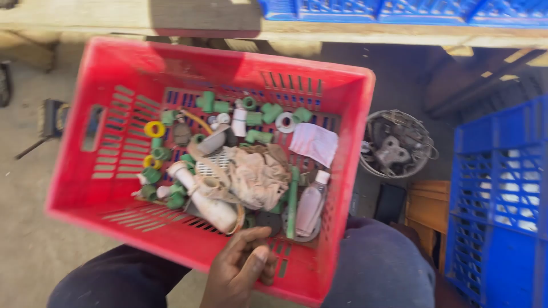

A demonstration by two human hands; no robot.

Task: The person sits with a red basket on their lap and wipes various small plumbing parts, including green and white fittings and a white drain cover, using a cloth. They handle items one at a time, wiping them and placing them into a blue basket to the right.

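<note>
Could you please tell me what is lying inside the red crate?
The red crate holds green pipe fittings, white pipe pieces, a crumpled rag, a small bottle. The rag hides whatever lies beneath it.

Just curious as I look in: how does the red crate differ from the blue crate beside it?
The red crate sits tilted and shows its inside, full of green fittings, a rag and a bottle; the blue crate stands to its right, side wall facing the camera. One hand rests at the red crate's near edge; none touches the blue one. Both have slotted plastic walls.
</note>
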